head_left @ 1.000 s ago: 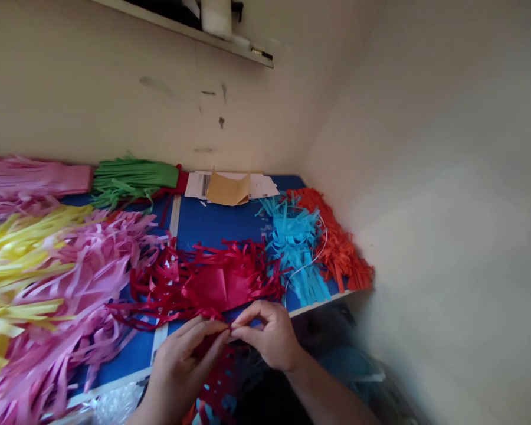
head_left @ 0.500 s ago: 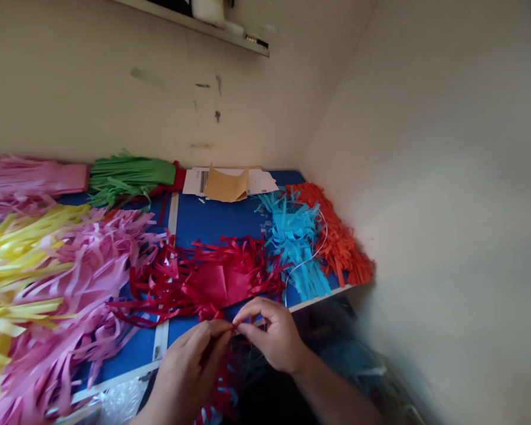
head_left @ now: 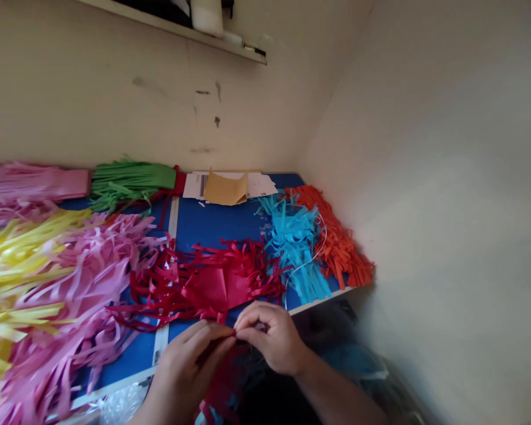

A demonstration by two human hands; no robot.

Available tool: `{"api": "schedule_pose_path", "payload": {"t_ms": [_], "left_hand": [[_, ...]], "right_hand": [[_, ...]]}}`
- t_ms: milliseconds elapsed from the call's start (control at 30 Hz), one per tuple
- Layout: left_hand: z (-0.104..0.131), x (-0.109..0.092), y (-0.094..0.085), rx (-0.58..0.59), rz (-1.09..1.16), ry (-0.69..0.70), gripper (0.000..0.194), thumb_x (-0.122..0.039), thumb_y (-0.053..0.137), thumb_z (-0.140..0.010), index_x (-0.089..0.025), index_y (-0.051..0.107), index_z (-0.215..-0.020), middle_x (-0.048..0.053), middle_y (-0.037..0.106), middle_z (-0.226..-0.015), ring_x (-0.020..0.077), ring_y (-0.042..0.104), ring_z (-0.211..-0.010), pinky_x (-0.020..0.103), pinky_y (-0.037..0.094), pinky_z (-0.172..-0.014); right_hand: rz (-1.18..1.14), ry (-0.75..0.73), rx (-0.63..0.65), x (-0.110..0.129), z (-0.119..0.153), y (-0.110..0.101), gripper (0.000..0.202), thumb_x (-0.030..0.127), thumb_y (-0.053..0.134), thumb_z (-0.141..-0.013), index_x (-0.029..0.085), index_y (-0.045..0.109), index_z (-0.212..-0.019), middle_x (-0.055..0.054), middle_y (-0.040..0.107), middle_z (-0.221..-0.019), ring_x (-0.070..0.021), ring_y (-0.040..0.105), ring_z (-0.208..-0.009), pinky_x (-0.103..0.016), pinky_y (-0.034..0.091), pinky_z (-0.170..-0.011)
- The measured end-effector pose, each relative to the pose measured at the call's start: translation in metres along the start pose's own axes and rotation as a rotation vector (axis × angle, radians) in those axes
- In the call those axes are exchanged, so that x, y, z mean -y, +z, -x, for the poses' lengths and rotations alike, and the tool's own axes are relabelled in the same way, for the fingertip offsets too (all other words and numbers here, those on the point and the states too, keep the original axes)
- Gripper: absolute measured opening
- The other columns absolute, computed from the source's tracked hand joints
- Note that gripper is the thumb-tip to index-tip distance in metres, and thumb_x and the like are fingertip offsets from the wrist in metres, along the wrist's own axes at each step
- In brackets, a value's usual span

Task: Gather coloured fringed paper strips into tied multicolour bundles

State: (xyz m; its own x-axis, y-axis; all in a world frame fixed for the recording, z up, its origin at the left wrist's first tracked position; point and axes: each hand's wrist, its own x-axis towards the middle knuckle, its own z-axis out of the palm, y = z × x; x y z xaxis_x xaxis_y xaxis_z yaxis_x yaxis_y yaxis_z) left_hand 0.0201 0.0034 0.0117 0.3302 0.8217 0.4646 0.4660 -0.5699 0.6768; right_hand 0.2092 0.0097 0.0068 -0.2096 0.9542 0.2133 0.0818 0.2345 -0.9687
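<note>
My left hand [head_left: 194, 360] and my right hand [head_left: 269, 336] meet at the table's front edge, fingertips pinched together on a small twisted bit of red paper [head_left: 234, 333]. Below them hangs a red paper fringe [head_left: 223, 381] with light blue strips at its lower end, blurred and partly covered by my left hand. Just beyond my fingers, a spread of red fringed tissue paper [head_left: 223, 286] with an uncut middle lies on the blue table [head_left: 216, 224]. A thin white string [head_left: 307, 262] curves over the light blue fringe [head_left: 294, 227] to the right.
Orange fringe [head_left: 336, 242] fills the table's right corner by the wall. Pink [head_left: 92, 277] and yellow fringe [head_left: 22, 265] cover the left side, with green fringe [head_left: 133, 180] behind. Cards and a folded brown paper [head_left: 225, 188] lie at the back. A shelf [head_left: 159, 26] juts out above.
The camera view has tilted slightly, so the shelf and table sit a little lower. Both hands keep their pinch, with only small finger movements; the hanging fringe has shifted slightly.
</note>
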Motion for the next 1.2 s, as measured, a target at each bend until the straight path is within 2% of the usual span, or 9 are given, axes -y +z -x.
{"api": "schedule_pose_path", "payload": {"t_ms": [133,233,333,633,800,933,1100,1167,1200], "left_hand": [[-0.004,0.001,-0.003,-0.01,-0.054,0.043,0.012,-0.032,0.058,-0.091,-0.027,0.068,-0.088,-0.005,0.072,-0.072,0.0082,0.068,-0.062,0.012,0.051,-0.058],[-0.006,0.002,-0.003,-0.062,-0.101,0.097,0.009,-0.033,0.061,-0.089,-0.027,0.067,-0.09,-0.004,0.074,-0.079,0.011,0.071,-0.072,0.019,0.054,-0.076],[-0.007,0.001,0.0,-0.094,-0.107,0.145,0.003,-0.029,0.062,-0.089,-0.026,0.064,-0.088,-0.007,0.073,-0.075,0.009,0.069,-0.066,0.024,0.05,-0.092],[-0.008,-0.001,-0.002,-0.145,-0.161,0.168,0.012,-0.036,0.06,-0.091,-0.025,0.064,-0.087,-0.005,0.073,-0.073,0.0117,0.07,-0.069,0.024,0.052,-0.081],[-0.005,-0.002,-0.005,-0.151,-0.144,0.29,0.008,-0.018,0.059,-0.089,-0.022,0.065,-0.091,-0.003,0.073,-0.081,0.011,0.069,-0.074,0.029,0.048,-0.095],[-0.008,-0.005,-0.004,-0.144,-0.177,0.33,0.012,-0.013,0.059,-0.088,-0.022,0.065,-0.091,-0.004,0.073,-0.079,0.0104,0.068,-0.071,0.031,0.048,-0.094],[-0.009,-0.003,0.008,-0.166,-0.189,0.29,0.009,-0.017,0.059,-0.088,-0.023,0.064,-0.083,-0.004,0.073,-0.076,0.0104,0.068,-0.07,0.028,0.049,-0.092],[0.001,0.006,0.015,-0.166,-0.126,0.194,0.007,-0.026,0.062,-0.086,-0.025,0.066,-0.08,-0.003,0.074,-0.076,0.0126,0.07,-0.072,0.025,0.053,-0.085],[0.009,0.012,0.018,-0.163,-0.051,0.102,0.007,-0.031,0.066,-0.083,-0.026,0.068,-0.079,-0.002,0.074,-0.076,0.0145,0.07,-0.074,0.024,0.054,-0.08]], "right_hand": [[0.038,-0.026,-0.009,0.001,0.002,0.003,0.009,0.023,0.071,-0.085,0.019,0.072,-0.077,-0.004,0.073,-0.081,-0.0157,0.069,-0.077,-0.025,0.052,-0.075],[0.066,-0.062,-0.023,0.002,0.003,0.005,0.007,0.019,0.07,-0.084,0.019,0.071,-0.078,-0.004,0.073,-0.082,-0.0154,0.069,-0.079,-0.024,0.052,-0.076],[0.1,-0.094,-0.03,0.003,0.005,0.005,0.006,0.018,0.068,-0.086,0.019,0.07,-0.08,-0.004,0.072,-0.083,-0.015,0.068,-0.08,-0.024,0.052,-0.077],[0.138,-0.131,-0.052,0.006,0.005,0.003,0.006,0.016,0.065,-0.088,0.019,0.067,-0.082,-0.004,0.071,-0.084,-0.0147,0.068,-0.081,-0.025,0.053,-0.077],[0.187,-0.239,-0.074,0.014,0.006,0.002,0.005,0.015,0.066,-0.088,0.019,0.068,-0.085,-0.005,0.073,-0.086,-0.0143,0.069,-0.083,-0.024,0.055,-0.078],[0.22,-0.276,-0.086,0.017,0.009,-0.001,0.005,0.014,0.066,-0.088,0.018,0.067,-0.086,-0.006,0.073,-0.086,-0.0145,0.07,-0.084,-0.023,0.055,-0.078],[0.335,-0.324,-0.101,0.017,0.014,0.006,0.005,0.014,0.062,-0.089,0.017,0.065,-0.087,-0.006,0.073,-0.085,-0.015,0.069,-0.083,-0.026,0.053,-0.08],[0.416,-0.387,-0.098,0.016,0.015,0.008,0.005,0.014,0.061,-0.089,0.018,0.064,-0.087,-0.005,0.073,-0.084,-0.0149,0.069,-0.083,-0.027,0.051,-0.081],[0.437,-0.416,-0.078,0.014,0.014,0.004,0.004,0.017,0.061,-0.09,0.019,0.064,-0.087,-0.004,0.074,-0.085,-0.0147,0.07,-0.083,-0.027,0.05,-0.082]]}}
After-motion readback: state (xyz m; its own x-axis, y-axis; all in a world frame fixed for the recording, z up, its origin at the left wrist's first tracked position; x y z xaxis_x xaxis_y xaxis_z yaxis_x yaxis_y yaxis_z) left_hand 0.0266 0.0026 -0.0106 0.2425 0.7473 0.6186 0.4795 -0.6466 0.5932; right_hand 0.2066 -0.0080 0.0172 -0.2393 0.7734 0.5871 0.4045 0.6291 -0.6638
